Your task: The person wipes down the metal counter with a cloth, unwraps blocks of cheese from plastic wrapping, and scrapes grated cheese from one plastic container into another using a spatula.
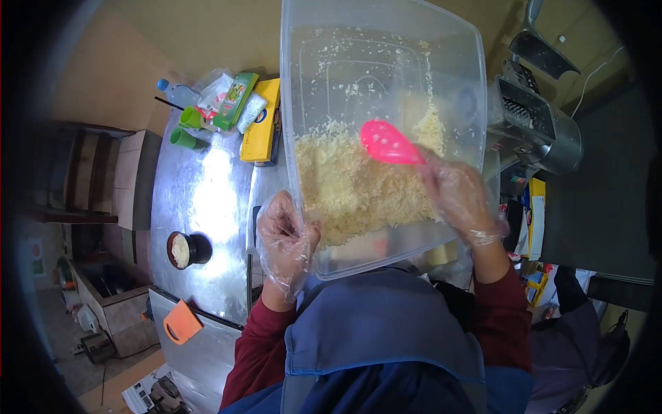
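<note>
A large clear plastic tub [389, 12] is tilted up in front of me, with pale grated cheese [365, 190] heaped in its lower half and crumbs stuck to its floor. My left hand [286, 234], in a clear plastic glove, is curled closed on the tub's left rim. My right hand [463, 200], gloved the same way, grips the handle of a bright pink spoon [389, 143]. The spoon's bowl points left over the cheese, a few crumbs on it. The right thumb and part of the handle are hard to separate.
On the metal table [207, 162] at left stand a dark bowl [181, 250] of white food, green cups [187, 138], a bottle [178, 93] and a yellow box [261, 127]. An orange cutting board [182, 322] lies nearer. A metal grating machine [534, 114] is at right.
</note>
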`<state>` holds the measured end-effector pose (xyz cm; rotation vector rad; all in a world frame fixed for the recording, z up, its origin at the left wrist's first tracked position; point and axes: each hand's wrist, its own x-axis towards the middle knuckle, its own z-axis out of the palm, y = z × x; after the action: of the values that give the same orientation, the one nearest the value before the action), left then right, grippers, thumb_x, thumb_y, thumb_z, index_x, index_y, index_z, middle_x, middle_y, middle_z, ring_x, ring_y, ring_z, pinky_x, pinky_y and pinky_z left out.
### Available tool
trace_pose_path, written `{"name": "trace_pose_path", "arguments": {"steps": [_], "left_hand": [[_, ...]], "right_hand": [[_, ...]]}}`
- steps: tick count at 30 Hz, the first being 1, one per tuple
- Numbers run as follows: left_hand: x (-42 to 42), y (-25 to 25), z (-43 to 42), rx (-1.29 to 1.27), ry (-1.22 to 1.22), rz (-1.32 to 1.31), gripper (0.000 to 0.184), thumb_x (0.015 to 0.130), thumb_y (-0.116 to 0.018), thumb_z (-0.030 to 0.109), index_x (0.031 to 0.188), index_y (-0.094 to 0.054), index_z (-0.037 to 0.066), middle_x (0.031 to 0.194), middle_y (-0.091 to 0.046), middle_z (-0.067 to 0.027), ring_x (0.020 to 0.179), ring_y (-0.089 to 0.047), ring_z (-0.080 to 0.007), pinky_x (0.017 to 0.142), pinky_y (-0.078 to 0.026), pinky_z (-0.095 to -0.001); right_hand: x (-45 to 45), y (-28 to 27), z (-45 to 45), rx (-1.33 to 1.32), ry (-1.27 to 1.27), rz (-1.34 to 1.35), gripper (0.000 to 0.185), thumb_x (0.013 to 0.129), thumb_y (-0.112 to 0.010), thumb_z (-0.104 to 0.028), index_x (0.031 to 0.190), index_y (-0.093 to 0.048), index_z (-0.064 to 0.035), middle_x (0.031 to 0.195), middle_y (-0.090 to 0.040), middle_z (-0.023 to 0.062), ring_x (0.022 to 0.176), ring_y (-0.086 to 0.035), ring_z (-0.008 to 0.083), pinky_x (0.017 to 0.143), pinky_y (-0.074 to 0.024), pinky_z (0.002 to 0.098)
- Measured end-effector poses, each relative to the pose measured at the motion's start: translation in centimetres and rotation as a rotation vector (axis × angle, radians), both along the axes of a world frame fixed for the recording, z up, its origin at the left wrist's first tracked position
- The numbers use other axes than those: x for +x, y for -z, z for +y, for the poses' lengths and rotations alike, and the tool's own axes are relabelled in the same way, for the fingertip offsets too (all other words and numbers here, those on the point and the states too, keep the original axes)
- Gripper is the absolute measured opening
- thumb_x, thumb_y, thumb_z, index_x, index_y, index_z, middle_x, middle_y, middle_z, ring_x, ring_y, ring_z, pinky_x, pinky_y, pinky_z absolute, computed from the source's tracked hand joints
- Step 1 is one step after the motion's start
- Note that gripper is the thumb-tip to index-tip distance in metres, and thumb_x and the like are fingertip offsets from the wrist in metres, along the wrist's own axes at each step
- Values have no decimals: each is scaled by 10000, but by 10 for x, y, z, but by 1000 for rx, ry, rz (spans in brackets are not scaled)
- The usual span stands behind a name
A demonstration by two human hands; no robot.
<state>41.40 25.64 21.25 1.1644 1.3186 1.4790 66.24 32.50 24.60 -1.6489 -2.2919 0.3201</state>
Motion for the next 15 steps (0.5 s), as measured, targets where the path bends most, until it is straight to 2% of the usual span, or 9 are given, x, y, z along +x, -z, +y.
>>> {"name": "trace_pose_path", "arguments": {"steps": [2, 3, 5, 6, 8, 9, 11, 14, 15], "left_hand": [[2, -1, 2, 5, 9, -14, 288, 699, -686, 169, 695, -402, 120, 697, -397, 51, 649, -355, -59, 593, -280, -221], [1, -2, 3, 13, 13, 14, 288, 700, -683, 166, 693, -399, 120, 696, -396, 50, 646, -354, -60, 593, -280, -220], [0, -1, 3, 23, 22, 42, 289, 700, -681, 164, 692, -396, 120, 694, -396, 48, 643, -353, -61, 592, -279, -219], [-2, 1, 4, 32, 13, 61, 290, 701, -680, 164, 690, -394, 120, 693, -395, 48, 640, -352, -61, 590, -277, -219], [-3, 3, 1, 36, 7, 78, 291, 702, -679, 165, 689, -391, 120, 693, -394, 47, 638, -351, -61, 589, -275, -218], [-2, 2, 0, 29, 1, 85, 293, 701, -680, 164, 689, -391, 119, 694, -396, 46, 640, -353, -61, 590, -277, -218], [-1, 2, -1, 26, -3, 91, 294, 700, -681, 164, 688, -391, 118, 696, -399, 45, 641, -355, -62, 592, -280, -218], [1, 3, 1, 39, -20, 62, 298, 699, -685, 170, 688, -391, 118, 697, -401, 45, 643, -356, -63, 592, -281, -218], [0, 6, 2, 34, -13, 68, 301, 702, -683, 175, 685, -388, 118, 697, -401, 45, 643, -355, -63, 591, -281, -220]], "right_hand": [[-3, 20, -12, 144, -221, -99, 343, 869, -593, -180, 1180, -599, -35, 625, -550, 105, 550, -572, 276, 520, -468, 417], [-3, 23, -23, 142, -220, -96, 343, 869, -593, -180, 1180, -599, -35, 625, -550, 105, 550, -572, 276, 520, -468, 417], [-6, 22, -41, 82, -399, 48, 336, 867, -590, -167, 1158, -594, 0, 651, -582, 113, 597, -612, 264, 521, -476, 414], [-1, 12, -40, 82, -395, 50, 336, 867, -590, -167, 1158, -594, 0, 651, -582, 113, 597, -612, 264, 521, -476, 414], [8, -30, -32, 7, -154, -31, 211, 912, -525, -188, 988, -664, -49, 632, -578, 183, 563, -593, 328, 530, -456, 429], [15, -29, -28, 3, -151, -32, 211, 912, -525, -188, 988, -664, -49, 632, -578, 183, 563, -593, 328, 530, -456, 429], [27, -24, -23, -3, 187, -383, 261, 923, -498, -209, 806, -651, -31, 612, -580, 193, 554, -595, 345, 544, -468, 442], [29, -10, -41, -122, -8, -302, 301, 935, -472, -216, 759, -628, -29, 563, -556, 192, 523, -585, 351, 545, -469, 454], [26, -12, -45, -200, -89, -227, 224, 921, -492, -177, 884, -654, -25, 583, -563, 185, 545, -590, 340, 560, -476, 455]]}}
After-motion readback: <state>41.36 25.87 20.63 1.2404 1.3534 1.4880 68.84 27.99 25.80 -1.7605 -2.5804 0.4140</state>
